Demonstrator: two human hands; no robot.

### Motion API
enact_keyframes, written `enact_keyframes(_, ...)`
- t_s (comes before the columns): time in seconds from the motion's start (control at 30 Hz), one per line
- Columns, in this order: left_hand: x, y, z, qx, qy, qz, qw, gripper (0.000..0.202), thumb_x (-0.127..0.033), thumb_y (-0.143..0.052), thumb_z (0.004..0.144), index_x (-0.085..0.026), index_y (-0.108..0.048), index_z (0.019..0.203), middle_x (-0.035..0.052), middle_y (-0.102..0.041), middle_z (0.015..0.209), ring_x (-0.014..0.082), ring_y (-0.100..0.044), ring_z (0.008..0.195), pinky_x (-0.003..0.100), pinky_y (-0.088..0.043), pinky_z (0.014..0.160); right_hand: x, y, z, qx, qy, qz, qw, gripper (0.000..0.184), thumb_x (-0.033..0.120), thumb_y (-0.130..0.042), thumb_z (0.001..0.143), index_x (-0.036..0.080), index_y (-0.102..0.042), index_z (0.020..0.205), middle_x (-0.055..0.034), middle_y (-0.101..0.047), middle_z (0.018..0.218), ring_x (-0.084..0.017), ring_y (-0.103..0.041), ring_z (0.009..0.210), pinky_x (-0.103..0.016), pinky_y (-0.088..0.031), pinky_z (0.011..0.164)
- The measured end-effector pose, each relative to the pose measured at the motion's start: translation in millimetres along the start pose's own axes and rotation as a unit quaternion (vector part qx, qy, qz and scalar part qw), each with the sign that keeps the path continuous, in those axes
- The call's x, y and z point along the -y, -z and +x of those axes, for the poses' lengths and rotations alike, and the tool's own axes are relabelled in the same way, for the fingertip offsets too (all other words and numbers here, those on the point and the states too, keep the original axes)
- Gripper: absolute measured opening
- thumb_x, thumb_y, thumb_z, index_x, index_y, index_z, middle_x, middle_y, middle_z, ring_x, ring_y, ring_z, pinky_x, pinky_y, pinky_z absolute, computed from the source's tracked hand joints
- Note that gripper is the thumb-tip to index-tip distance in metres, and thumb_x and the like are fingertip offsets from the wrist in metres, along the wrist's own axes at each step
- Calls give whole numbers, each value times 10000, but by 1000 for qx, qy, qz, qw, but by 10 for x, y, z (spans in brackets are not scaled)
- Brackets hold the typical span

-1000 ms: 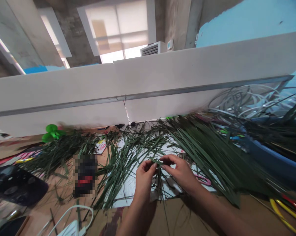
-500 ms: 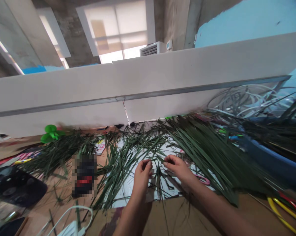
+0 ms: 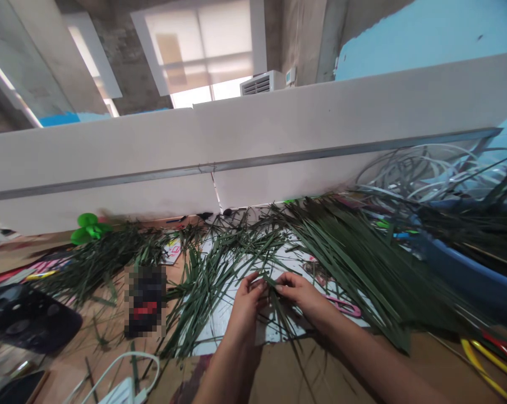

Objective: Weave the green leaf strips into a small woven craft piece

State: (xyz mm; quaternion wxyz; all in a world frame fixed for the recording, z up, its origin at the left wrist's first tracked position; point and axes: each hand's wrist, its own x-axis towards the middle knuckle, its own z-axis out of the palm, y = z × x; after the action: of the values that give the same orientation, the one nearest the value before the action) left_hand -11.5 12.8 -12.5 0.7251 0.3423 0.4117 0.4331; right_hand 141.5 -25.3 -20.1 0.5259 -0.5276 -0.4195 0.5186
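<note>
My left hand (image 3: pixel 247 308) and my right hand (image 3: pixel 298 294) come together above a white paper sheet (image 3: pixel 232 325). Between their fingertips they pinch a narrow green palm leaf strip (image 3: pixel 270 282), with more thin strips hanging below it. A large heap of long palm leaves (image 3: pixel 354 264) lies just beyond my right hand. A looser spread of cut leaves (image 3: pixel 215 280) lies beyond my left hand. Pink-handled scissors (image 3: pixel 346 306) lie partly under the leaves, to the right of my right hand.
A brown work table (image 3: pixel 304 373) holds everything. On it are a pixelated object (image 3: pixel 145 300), a green plastic piece (image 3: pixel 88 228), a black mat (image 3: pixel 26 317) and a white cable (image 3: pixel 119 373). A blue tub (image 3: pixel 459 275) stands at right, against a white partition (image 3: pixel 152 151).
My hands have closed in from their slightly apart position half a second ago. Their fingertips now meet on the leaf strip, as they did one second ago.
</note>
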Motion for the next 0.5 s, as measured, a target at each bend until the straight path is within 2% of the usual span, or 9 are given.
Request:
enact_keyframes(0.1,-5,0,-4,14,-22,-16,1000,580,-194,-890,504,-188,-656,1034,95,-708,1036,202,-679,880,287,-516,739,90,-25,-45,3,20,12,1000,301,444,-778,667,205,-619,757,16,-609,707,-160,-527,670,-283,-392,665)
enact_keyframes(0.17,-9,2,-8,25,-27,-4,999,545,-167,-885,485,-173,-682,990,88,-717,985,181,-669,809,264,-493,692,145,-41,-74,5,36,25,999,307,435,-801,662,202,-640,780,4,-635,744,-174,-556,714,-297,-414,709)
enact_keyframes(0.3,-55,-6,-49,85,-6,33,996,393,-224,-850,576,-147,-725,940,85,-720,929,139,-617,682,235,-433,588,213,-40,-107,7,46,60,997,316,428,-820,665,201,-660,816,-10,-659,800,-192,-585,770,-318,-439,761)
enact_keyframes(0.4,-122,-24,-105,116,3,19,993,403,-197,-842,571,-160,-728,955,72,-710,970,144,-617,725,229,-438,577,236,-13,-110,2,51,60,997,311,426,-820,673,202,-665,823,-6,-658,812,-199,-588,800,-328,-435,791)
enact_keyframes(0.5,-169,-31,-141,123,18,-3,992,422,-185,-836,581,-179,-715,985,56,-696,989,139,-613,730,224,-445,567,254,10,-104,-3,61,60,996,318,429,-831,659,200,-672,812,-1,-650,801,-200,-579,806,-334,-427,805)
